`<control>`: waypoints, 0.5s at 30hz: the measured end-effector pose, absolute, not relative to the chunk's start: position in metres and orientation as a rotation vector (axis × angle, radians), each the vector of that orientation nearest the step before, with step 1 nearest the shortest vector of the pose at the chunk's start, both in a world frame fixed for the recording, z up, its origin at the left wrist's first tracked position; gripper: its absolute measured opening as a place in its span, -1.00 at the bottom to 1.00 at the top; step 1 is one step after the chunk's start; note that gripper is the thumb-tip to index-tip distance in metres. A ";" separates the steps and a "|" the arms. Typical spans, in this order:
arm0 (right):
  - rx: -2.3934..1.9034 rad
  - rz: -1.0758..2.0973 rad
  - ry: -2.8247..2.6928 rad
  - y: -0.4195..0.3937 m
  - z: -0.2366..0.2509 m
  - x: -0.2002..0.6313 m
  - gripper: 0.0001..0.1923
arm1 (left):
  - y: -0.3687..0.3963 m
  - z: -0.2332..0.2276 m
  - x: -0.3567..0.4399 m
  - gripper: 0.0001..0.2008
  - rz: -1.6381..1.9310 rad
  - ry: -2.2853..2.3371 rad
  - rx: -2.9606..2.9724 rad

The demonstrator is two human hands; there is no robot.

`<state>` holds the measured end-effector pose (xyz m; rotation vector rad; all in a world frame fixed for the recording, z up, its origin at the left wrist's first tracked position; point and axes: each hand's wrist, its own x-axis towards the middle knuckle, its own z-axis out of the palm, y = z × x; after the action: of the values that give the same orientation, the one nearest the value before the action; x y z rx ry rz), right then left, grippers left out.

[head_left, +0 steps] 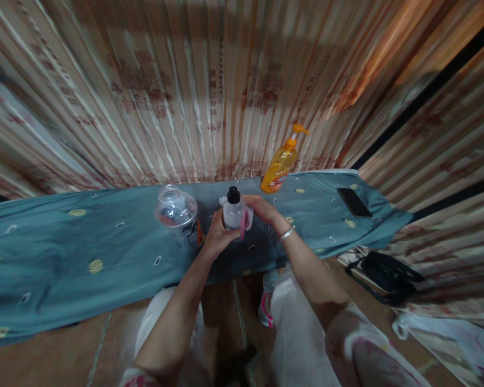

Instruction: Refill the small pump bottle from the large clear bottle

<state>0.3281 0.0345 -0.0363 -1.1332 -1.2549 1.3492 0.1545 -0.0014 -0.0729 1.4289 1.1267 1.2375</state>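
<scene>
A small clear bottle with a black cap (233, 209) stands upright over the teal cloth-covered table (84, 242). My left hand (218, 234) grips the bottle's body from the left. My right hand (262, 209), with a bracelet at the wrist, presses a pink and white cloth (246, 219) against the bottle's right side. Both hands are just above the table's near edge.
A clear plastic jar (176, 212) sits left of the bottle. An orange pump dispenser (281, 164) stands at the back by the striped curtain. A black phone (354, 202) lies on the right. A black bag (387, 275) rests on the floor at right.
</scene>
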 end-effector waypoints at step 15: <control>-1.128 1.173 -1.141 0.000 -0.058 0.333 -0.71 | -0.013 -0.092 0.132 -0.41 1.353 1.193 1.492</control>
<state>0.3326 0.0002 -0.0582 -1.1279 -1.1409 1.1725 0.1323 -0.0127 -0.0923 1.4924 1.1929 1.3533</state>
